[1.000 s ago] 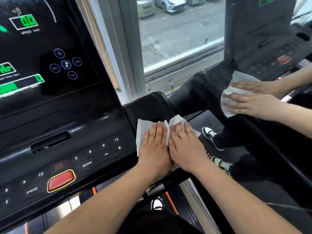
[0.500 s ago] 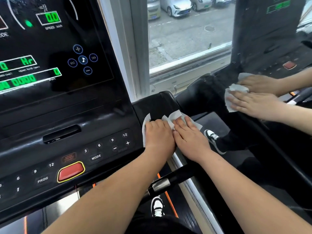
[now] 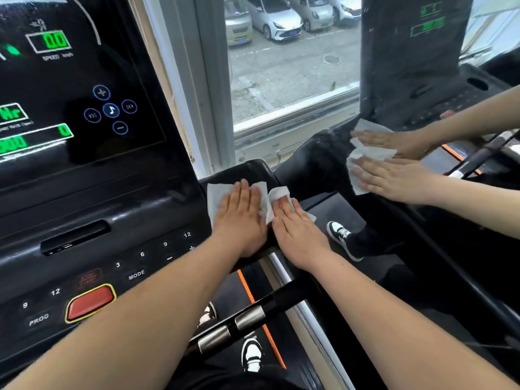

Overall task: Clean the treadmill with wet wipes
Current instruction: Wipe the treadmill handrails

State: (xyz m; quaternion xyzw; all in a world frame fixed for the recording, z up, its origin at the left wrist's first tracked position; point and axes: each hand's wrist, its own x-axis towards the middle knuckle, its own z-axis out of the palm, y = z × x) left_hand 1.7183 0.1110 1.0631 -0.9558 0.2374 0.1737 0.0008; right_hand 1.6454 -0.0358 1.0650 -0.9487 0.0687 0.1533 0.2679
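Pressing wipes [image 3: 218,196] on the treadmill [image 3: 245,170].
Left hand [image 3: 239,218] and right hand [image 3: 298,235] are lying flat, fingers straight, side by side.

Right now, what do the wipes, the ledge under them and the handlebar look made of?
Wipes: thin white nonwoven cloth, probably; creased and limp.
Ledge: black moulded plastic, seemingly; semi-gloss with soft highlights.
Handlebar: black bar with brushed-metal-looking silver sleeves, possibly plated plastic.

Large window [image 3: 289,80] at upper centre of the frame, pale frame post [image 3: 208,94] along its left, daylight coming through, parked cars [image 3: 275,21] on grey paving [image 3: 295,71] outside, mirror panel [image 3: 422,277] filling the right side
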